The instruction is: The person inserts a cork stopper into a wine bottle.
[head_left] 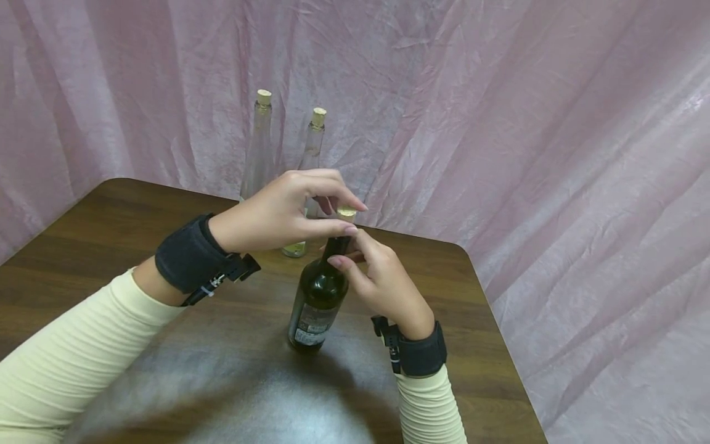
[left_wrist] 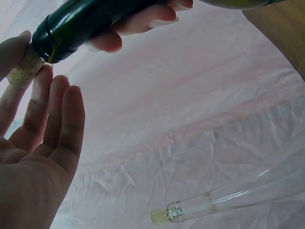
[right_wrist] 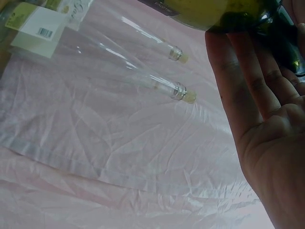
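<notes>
A dark green wine bottle (head_left: 317, 299) stands on the wooden table with a pale label low on its side. A cork (left_wrist: 25, 70) sits in its mouth, partly sticking out. My left hand (head_left: 277, 209) pinches that cork between thumb and fingers, from the left and above. Just below, my right hand (head_left: 391, 283) holds the bottle's neck, thumb on the near side and fingers on the far side. In the right wrist view, the right hand's fingers (right_wrist: 248, 71) lie along the green glass. The cork's lower end is hidden inside the neck.
Two clear glass bottles with corks stand behind the green one: a left bottle (head_left: 257, 148) and a right bottle (head_left: 314, 140), partly covered by my left hand. A pink curtain (head_left: 499, 123) hangs behind the brown table (head_left: 138, 222), whose rounded corners show at the back.
</notes>
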The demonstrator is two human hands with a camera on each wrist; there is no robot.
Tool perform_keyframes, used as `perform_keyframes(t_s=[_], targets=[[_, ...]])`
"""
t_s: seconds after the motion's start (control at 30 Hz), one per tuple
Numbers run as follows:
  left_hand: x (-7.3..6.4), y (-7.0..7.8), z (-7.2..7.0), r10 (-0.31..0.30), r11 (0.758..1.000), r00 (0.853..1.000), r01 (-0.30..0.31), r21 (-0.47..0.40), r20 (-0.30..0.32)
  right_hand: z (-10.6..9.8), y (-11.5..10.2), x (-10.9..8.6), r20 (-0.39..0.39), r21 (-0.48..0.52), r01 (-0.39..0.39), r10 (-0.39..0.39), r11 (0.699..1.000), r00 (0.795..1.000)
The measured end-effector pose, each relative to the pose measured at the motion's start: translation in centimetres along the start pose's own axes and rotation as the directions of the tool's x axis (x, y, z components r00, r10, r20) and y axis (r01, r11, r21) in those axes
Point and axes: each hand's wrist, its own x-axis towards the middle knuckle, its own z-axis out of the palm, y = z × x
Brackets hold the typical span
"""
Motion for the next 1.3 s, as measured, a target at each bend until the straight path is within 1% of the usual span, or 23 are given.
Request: perform_keyframes(t_s=[0.17, 0.3, 0.4, 0.5, 0.57, 0.63, 0.67, 0.73, 0.8, 0.87, 0.9, 0.93, 0.97, 1.07, 1.1, 1.13, 1.2, 1.27, 1.3], targets=[[0.0, 0.1, 0.1, 0.007, 1.0, 1.0, -0.007, 0.006, 0.027, -0.1, 0.1, 0.0, 0.002, 0.007, -0.005, 0.005, 1.0, 1.0], [-0.1, 0.0, 0.2, -0.01, 1.0, 0.999, 0.011, -0.011, 0.034, -0.1, 0.2, -0.1, 0.006, 0.015, -0.019, 0.018, 1.0, 1.0], [-0.3, -0.1, 0.4, -0.045, 0.998, 0.999, 0.045, -0.033, 0.017, -0.2, 0.1, -0.1, 0.012, 0.027, -0.051, 0.051, 0.998, 0.999], [-0.5, -0.3, 0.7, -0.091, 0.993, 0.996, 0.09, -0.081, -0.011, -0.3, 0.0, 0.0, 0.03, 0.046, -0.097, 0.096, 0.994, 0.995], [-0.6, -0.3, 0.9, -0.134, 0.982, 0.991, 0.13, -0.139, -0.02, -0.5, 0.0, 0.0, 0.058, 0.066, -0.136, 0.132, 0.989, 0.99], [-0.7, -0.3, 1.2, -0.187, 0.959, 0.982, 0.181, -0.218, -0.007, -0.7, 0.2, -0.1, 0.108, 0.097, -0.189, 0.178, 0.977, 0.978], [-0.7, -0.4, 1.3, -0.217, 0.944, 0.976, 0.21, -0.256, 0.003, -0.8, 0.3, -0.2, 0.138, 0.108, -0.217, 0.202, 0.97, 0.97], [-0.7, -0.4, 1.6, -0.272, 0.906, 0.962, 0.265, -0.33, 0.028, -1.1, 0.6, -0.3, 0.202, 0.118, -0.284, 0.257, 0.952, 0.945], [-0.8, -0.5, 1.9, -0.323, 0.869, 0.945, 0.317, -0.379, 0.05, -1.5, 1.1, -0.6, 0.258, 0.116, -0.339, 0.301, 0.934, 0.918], [-0.9, -0.8, 2.4, -0.361, 0.831, 0.93, 0.355, -0.429, 0.071, -1.9, 1.6, -1.0, 0.298, 0.1, -0.373, 0.33, 0.922, 0.896], [-1.0, -0.8, 2.6, -0.375, 0.803, 0.923, 0.37, -0.467, 0.085, -2.2, 1.9, -1.1, 0.313, 0.096, -0.388, 0.342, 0.917, 0.886], [-1.1, -0.9, 2.8, -0.389, 0.77, 0.915, 0.385, -0.508, 0.104, -2.4, 2.1, -1.3, 0.325, 0.094, -0.396, 0.348, 0.913, 0.879], [-1.1, -1.1, 3.1, -0.403, 0.735, 0.908, 0.398, -0.548, 0.119, -2.6, 2.4, -1.5, 0.334, 0.094, -0.407, 0.356, 0.909, 0.873], [-1.3, -1.2, 3.9, -0.43, 0.62, 0.885, 0.435, -0.653, 0.181, -3.4, 2.9, -1.9, 0.342, 0.095, -0.446, 0.392, 0.89, 0.854], [-1.3, -1.2, 4.1, -0.435, 0.588, 0.877, 0.448, -0.673, 0.204, -3.7, 3.1, -2.1, 0.338, 0.093, -0.461, 0.408, 0.882, 0.848], [-1.4, -1.2, 4.2, -0.441, 0.567, 0.869, 0.462, -0.682, 0.223, -4.0, 3.2, -2.2, 0.334, 0.09, -0.477, 0.425, 0.874, 0.841], [-1.4, -1.2, 4.5, -0.447, 0.536, 0.856, 0.488, -0.689, 0.258, -4.5, 3.4, -2.5, 0.32, 0.078, -0.506, 0.459, 0.859, 0.829], [-1.5, -1.2, 4.8, -0.445, 0.512, 0.849, 0.503, -0.696, 0.286, -5.1, 3.5, -2.7, 0.3, 0.061, -0.527, 0.488, 0.848, 0.82], [-1.5, -1.2, 4.8, -0.44, 0.505, 0.849, 0.504, -0.7, 0.294, -5.3, 3.5, -2.8, 0.291, 0.051, -0.533, 0.498, 0.844, 0.817]])
